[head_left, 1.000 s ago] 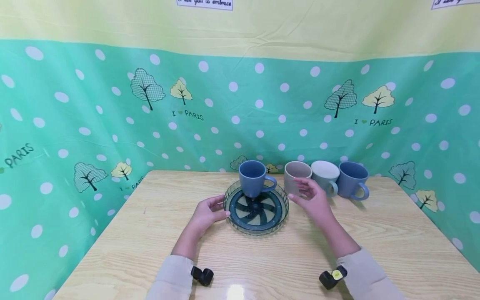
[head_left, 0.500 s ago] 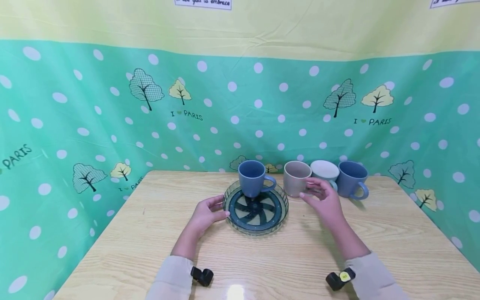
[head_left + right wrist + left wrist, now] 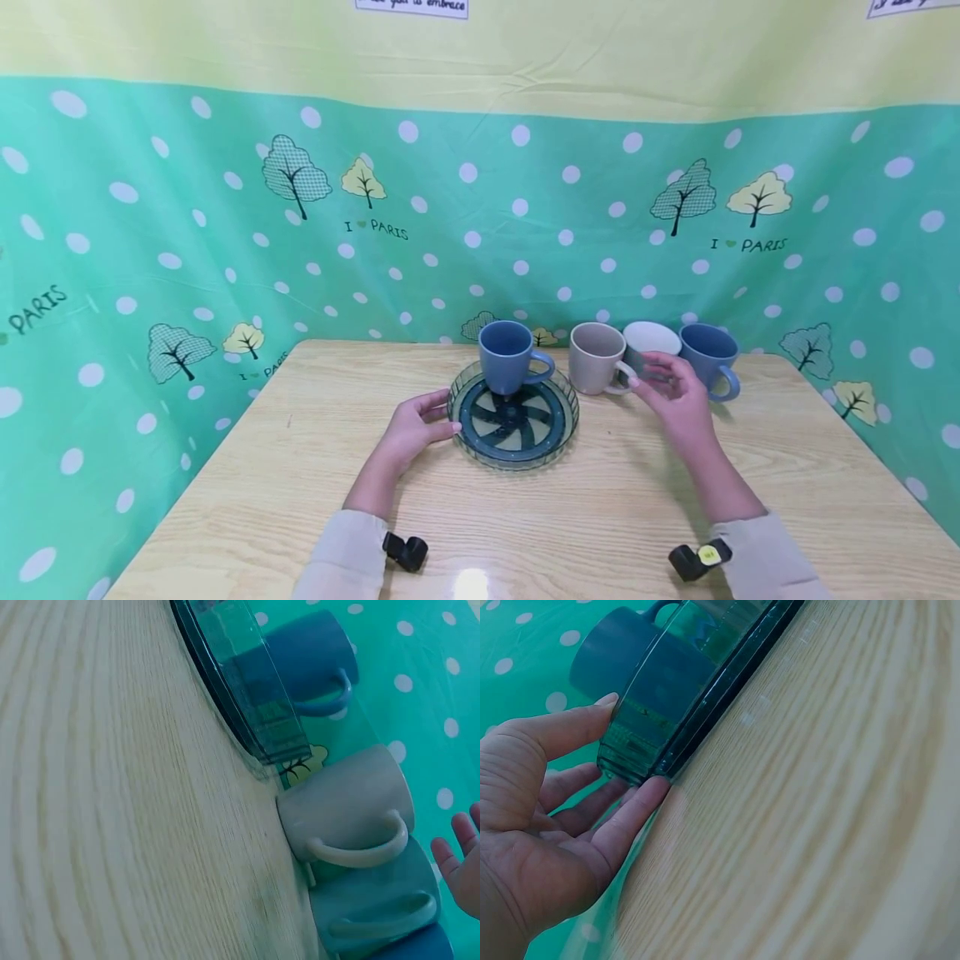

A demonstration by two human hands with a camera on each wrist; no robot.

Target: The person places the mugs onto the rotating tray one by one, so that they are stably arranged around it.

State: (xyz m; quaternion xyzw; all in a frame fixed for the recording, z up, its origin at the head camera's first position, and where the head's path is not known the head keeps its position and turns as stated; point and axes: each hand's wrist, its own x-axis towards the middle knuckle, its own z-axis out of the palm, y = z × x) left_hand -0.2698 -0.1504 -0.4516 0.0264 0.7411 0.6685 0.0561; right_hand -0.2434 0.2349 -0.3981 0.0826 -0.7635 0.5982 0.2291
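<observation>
A blue mug point(image 3: 504, 358) stands upright in a round, dark green see-through tray point(image 3: 553, 450), towards its back, handle to the right. My left hand point(image 3: 412, 427) holds the tray's left side. In the left wrist view the thumb point(image 3: 585, 724) is at the tray's rim and the fingertips are low on its wall. My right hand point(image 3: 678, 400) hovers in front of a pale green mug point(image 3: 375, 900) with its fingers loosely spread, holding nothing. Left of it stands a beige mug point(image 3: 591, 362), handle to the right. A second blue mug point(image 3: 699, 354) stands at the right end.
The wooden table point(image 3: 525, 517) carries the tray and the row of mugs near its back edge. Behind them hangs a green and yellow cloth point(image 3: 450, 217) with white dots and tree prints.
My right hand has moved right, from in front of the beige mug to in front of the pale green one, uncovering the beige mug's handle. My left hand and the tray look unmoved.
</observation>
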